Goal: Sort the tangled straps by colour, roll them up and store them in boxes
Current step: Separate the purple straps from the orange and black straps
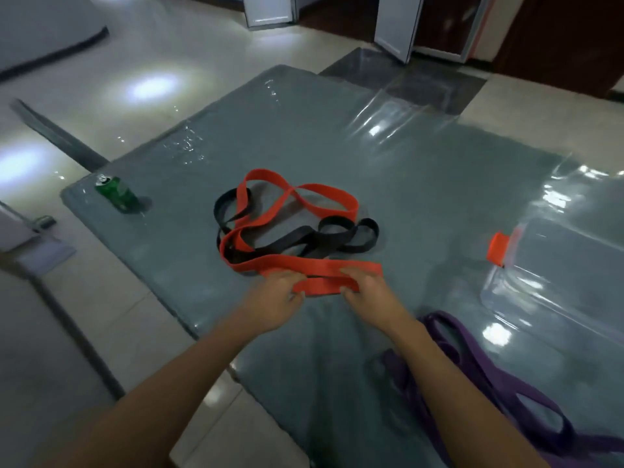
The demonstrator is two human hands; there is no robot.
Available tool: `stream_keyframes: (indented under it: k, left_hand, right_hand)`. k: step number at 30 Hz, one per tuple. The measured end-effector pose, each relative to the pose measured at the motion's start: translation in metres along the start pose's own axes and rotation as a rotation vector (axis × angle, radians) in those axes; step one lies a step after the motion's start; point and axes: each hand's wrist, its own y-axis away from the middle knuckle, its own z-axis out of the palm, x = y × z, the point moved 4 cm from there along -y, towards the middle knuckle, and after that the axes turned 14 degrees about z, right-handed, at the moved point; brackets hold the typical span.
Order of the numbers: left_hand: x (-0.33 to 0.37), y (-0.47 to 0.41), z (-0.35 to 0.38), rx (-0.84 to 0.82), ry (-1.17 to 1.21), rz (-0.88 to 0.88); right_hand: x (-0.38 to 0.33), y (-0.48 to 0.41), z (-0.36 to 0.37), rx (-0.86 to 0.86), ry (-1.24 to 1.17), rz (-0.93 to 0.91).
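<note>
Left hand [275,293] and right hand [368,292] pinch the red strap [320,286] on a plastic-covered table [304,130]; tiled floor [135,62] at eleven o'clock.

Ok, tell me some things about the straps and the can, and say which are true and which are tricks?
1. The left hand and right hand both hold the red strap. True.
2. The black strap is rolled up neatly. False: it lies loose, tangled with the red strap.
3. The purple strap lies apart from that tangle. True.
4. The green can is inside a box. False: it stands on the table, near its left corner.
</note>
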Motion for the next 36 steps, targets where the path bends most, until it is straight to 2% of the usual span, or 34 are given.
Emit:
stream_keyframes:
  k: [6,9,13,17,20,23,27,30,33,36]
  left_hand:
    - [-0.05,-0.034,-0.003,-0.056,-0.066,-0.042]
    - [-0.076,-0.04,-0.002,-0.095,-0.098,-0.043]
    - [-0.109,-0.039,0.007,-0.145,-0.075,-0.014]
    - [-0.13,-0.039,0.009,-0.14,-0.036,0.088]
    - [-0.141,-0.044,0.004,-0.163,-0.024,0.194]
    - [-0.152,-0.048,-0.006,-0.159,0.085,0.29]
    - [-0.165,-0.051,-0.033,0.001,0.186,0.403]
    - [-0.179,-0.065,-0.05,0.101,0.202,0.341]
    - [-0.182,-0.086,-0.051,0.004,0.276,0.212]
    - [-0.167,-0.109,-0.044,-0.074,0.298,0.181]
  right_hand:
    - [-0.013,-0.084,-0.002,-0.025,0.155,-0.019]
    - [-0.031,-0.119,0.01,-0.072,0.35,-0.089]
    - [-0.038,-0.152,0.034,-0.154,0.691,-0.095]
    - [-0.041,-0.167,0.049,-0.109,0.793,-0.028]
    - [-0.048,-0.175,0.053,-0.045,0.778,0.03]
    - [-0.057,-0.185,0.054,-0.009,0.735,0.077]
    - [-0.068,-0.189,0.048,0.003,0.633,0.16]
    - [-0.083,-0.183,0.024,0.189,0.464,0.175]
    - [-0.1,-0.172,-0.012,0.35,0.27,0.193]
    - [-0.119,-0.156,-0.048,0.468,0.12,0.175]
